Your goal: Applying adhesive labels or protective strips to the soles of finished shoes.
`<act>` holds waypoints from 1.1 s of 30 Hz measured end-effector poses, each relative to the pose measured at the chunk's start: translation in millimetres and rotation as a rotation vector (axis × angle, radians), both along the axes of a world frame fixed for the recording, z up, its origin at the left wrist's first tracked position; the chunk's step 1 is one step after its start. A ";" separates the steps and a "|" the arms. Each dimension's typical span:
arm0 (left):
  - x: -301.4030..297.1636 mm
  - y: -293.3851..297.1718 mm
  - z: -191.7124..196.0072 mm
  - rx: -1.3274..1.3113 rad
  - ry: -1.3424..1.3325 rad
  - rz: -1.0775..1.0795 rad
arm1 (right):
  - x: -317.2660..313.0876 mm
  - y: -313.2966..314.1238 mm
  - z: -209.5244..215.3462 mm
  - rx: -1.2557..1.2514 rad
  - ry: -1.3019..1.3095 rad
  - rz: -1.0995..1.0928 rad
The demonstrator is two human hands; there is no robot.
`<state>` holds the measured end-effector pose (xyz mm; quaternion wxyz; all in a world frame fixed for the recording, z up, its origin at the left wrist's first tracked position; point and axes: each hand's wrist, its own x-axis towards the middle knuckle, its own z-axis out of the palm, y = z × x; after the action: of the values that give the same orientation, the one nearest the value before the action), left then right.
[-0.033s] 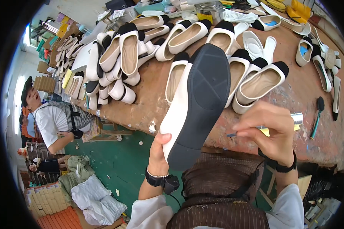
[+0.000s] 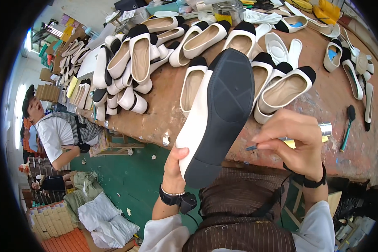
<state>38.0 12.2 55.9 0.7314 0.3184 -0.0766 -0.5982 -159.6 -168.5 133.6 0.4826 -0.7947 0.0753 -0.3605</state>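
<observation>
A white ballet flat with a black toe cap (image 2: 194, 119) is tilted up before me, its black sole (image 2: 222, 113) facing me. My left hand (image 2: 175, 166) grips it at the heel end, thumb on the white side. To the right of the sole, apart from it, my right hand (image 2: 296, 143) is closed in a pinch. A thin piece with a blue-grey tip (image 2: 251, 148) sticks out from its fingertips; the fingers hide most of it. A silver cylinder (image 2: 325, 128) and a yellow piece (image 2: 290, 143) show behind that hand.
More black-toed flats (image 2: 283, 90) stand on the worn brown table (image 2: 164, 111), with a pile (image 2: 126, 80) at the left. White insoles (image 2: 277, 48), a tin can (image 2: 228, 11) and a teal-handled brush (image 2: 347, 128) lie about. Another person (image 2: 59, 130) is at the far left.
Almost nothing differs. The view has shifted slightly, and the blue-grey tip at my right fingertips sits a touch further left. Both hands keep their hold.
</observation>
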 end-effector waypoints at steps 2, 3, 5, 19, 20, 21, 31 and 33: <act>-6.0 -1.7 0.1 -0.007 -0.052 0.000 | 4.5 -0.4 1.1 -0.031 0.007 0.070; -7.8 -2.4 -0.3 0.013 -0.057 -0.009 | 3.8 -0.4 1.6 -0.030 0.013 0.064; -11.0 -1.1 -0.2 0.037 -0.062 -0.016 | 3.5 -0.2 2.3 -0.076 0.088 0.077; -6.0 7.9 -11.3 0.147 -0.314 -0.201 | 6.5 -8.4 -2.9 -0.334 0.423 -0.351; -5.4 9.4 -15.7 0.137 -0.242 -0.170 | 8.5 -14.1 -6.5 -0.184 0.437 -0.417; -5.4 11.1 -15.9 0.140 -0.240 -0.173 | 6.5 -15.6 -10.6 -0.180 0.439 -0.418; 43.7 23.6 -11.0 0.332 -0.726 0.080 | -14.7 -25.3 -76.3 0.188 0.316 -0.880; 123.6 73.5 -4.2 0.423 -0.966 0.108 | -38.8 -35.0 -81.1 0.171 0.243 -0.849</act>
<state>161.6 85.7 51.6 0.5626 0.7016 -0.2660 -0.3472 -198.5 -203.5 52.5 0.3437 -0.6872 0.4802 -0.4231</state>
